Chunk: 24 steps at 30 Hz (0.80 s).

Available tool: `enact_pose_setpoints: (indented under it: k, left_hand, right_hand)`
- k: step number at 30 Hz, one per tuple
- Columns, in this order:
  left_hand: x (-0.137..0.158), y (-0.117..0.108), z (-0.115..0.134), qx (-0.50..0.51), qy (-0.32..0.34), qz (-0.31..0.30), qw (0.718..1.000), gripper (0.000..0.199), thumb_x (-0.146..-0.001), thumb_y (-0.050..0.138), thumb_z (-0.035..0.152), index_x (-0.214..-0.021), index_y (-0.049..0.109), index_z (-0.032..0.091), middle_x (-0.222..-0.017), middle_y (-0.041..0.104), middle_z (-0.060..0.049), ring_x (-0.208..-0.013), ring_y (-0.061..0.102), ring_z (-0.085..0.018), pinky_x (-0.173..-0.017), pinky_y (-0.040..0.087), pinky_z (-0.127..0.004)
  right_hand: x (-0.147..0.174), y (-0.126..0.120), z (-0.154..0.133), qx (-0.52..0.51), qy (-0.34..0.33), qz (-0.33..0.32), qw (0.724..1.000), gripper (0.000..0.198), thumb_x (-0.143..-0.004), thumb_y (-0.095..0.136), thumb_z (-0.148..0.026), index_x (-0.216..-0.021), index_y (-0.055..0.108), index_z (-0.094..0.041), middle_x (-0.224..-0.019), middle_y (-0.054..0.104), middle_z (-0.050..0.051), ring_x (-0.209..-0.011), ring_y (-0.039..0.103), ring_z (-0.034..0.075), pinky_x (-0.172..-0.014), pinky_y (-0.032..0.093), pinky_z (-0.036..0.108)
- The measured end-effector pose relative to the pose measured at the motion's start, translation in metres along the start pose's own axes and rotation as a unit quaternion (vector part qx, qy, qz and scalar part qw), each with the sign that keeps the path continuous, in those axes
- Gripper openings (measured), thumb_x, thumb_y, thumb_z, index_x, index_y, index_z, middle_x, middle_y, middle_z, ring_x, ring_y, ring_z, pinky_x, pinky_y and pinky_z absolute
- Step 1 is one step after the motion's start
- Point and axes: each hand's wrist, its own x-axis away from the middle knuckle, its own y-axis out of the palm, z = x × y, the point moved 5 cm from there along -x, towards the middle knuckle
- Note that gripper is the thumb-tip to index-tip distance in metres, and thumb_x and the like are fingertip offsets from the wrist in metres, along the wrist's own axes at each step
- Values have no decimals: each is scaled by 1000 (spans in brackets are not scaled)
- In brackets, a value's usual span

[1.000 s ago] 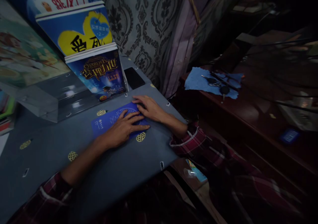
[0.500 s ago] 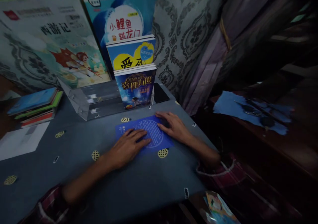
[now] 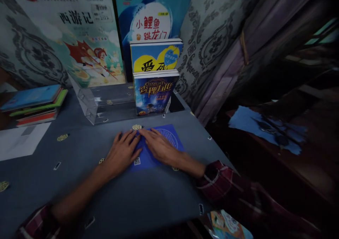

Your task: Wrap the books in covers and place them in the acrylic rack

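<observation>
Pressing flat: left hand (image 3: 122,154) and right hand (image 3: 159,147) both lie open, fingers spread, gripping nothing, on blue leaflet (image 3: 169,139) lying on worktop (image 3: 148,196). Looks thin, light, floppy, prob. slick; lift by a free edge/corner.

A grey table (image 3: 148,196) carries a blue sheet (image 3: 169,140), a clear stand (image 3: 106,104) with books, a book pile (image 3: 34,104) and white paper (image 3: 21,145)

Blue sheet (image 3: 169,140): smooth paper, a bit shiny
Table (image 3: 132,196): soft grey cloth, matt
Stand (image 3: 106,104): clear shiny plastic
Books (image 3: 155,90): glossy covers
</observation>
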Motion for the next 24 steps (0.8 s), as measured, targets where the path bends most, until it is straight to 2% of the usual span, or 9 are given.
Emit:
enact_pose_setpoints:
  k: [2,7,10,13,17,19,21,24]
  left_hand:
    - [0,0,0,5,1,-11,1000,47,-105,42,41,-141,58,14,-150,57,-18,-142,49,-34,-116,38,-60]
    - [0,-1,-2,41,-4,-12,999,49,-107,35,43,-143,56,17,-153,54,-17,-144,45,-34,-118,33,-62]
    - [1,-1,-2,51,-11,-27,998,52,-107,35,48,-145,54,17,-155,51,-16,-147,42,-34,-119,30,-63]
    - [3,-2,-2,47,-5,-58,997,68,-103,36,62,-151,47,15,-160,44,-19,-150,36,-36,-120,26,-65]
    - [6,-2,-4,52,19,-99,993,96,-93,35,81,-157,36,10,-164,35,-23,-153,28,-40,-121,20,-66]
    - [7,-1,-5,52,28,-110,992,106,-88,35,87,-158,33,8,-165,31,-25,-154,25,-42,-122,19,-66]
    - [7,0,-7,51,32,-115,992,111,-84,36,90,-158,32,8,-166,29,-25,-154,24,-42,-122,18,-66]
    - [6,2,-8,52,32,-119,991,114,-81,36,93,-159,31,9,-166,28,-25,-155,23,-42,-122,16,-66]
  right_hand:
    - [8,-4,13,7,31,8,999,52,-102,35,-16,-154,41,-19,-151,57,15,-142,52,24,-122,37,54]
    - [45,-35,50,49,115,40,991,46,-104,36,-23,-148,49,-18,-144,64,14,-135,59,28,-121,36,61]
    - [58,-45,56,75,135,40,987,47,-104,40,-29,-148,48,-18,-146,62,15,-139,55,30,-121,35,61]
    - [60,-43,44,115,147,24,982,51,-104,42,-33,-151,45,-14,-150,57,20,-146,47,33,-123,31,62]
    - [51,-20,1,138,137,10,981,65,-102,50,-44,-154,39,-7,-155,49,25,-151,37,38,-123,27,65]
    - [46,-2,-23,121,103,-5,987,68,-102,51,-45,-157,35,-7,-161,41,24,-155,30,36,-125,25,61]
    - [45,11,-37,103,89,-14,991,63,-104,45,-39,-159,33,-11,-164,37,20,-157,25,32,-126,25,59]
    - [54,16,-35,93,107,-16,990,60,-104,41,-34,-160,30,-13,-166,34,18,-158,23,30,-127,24,59]
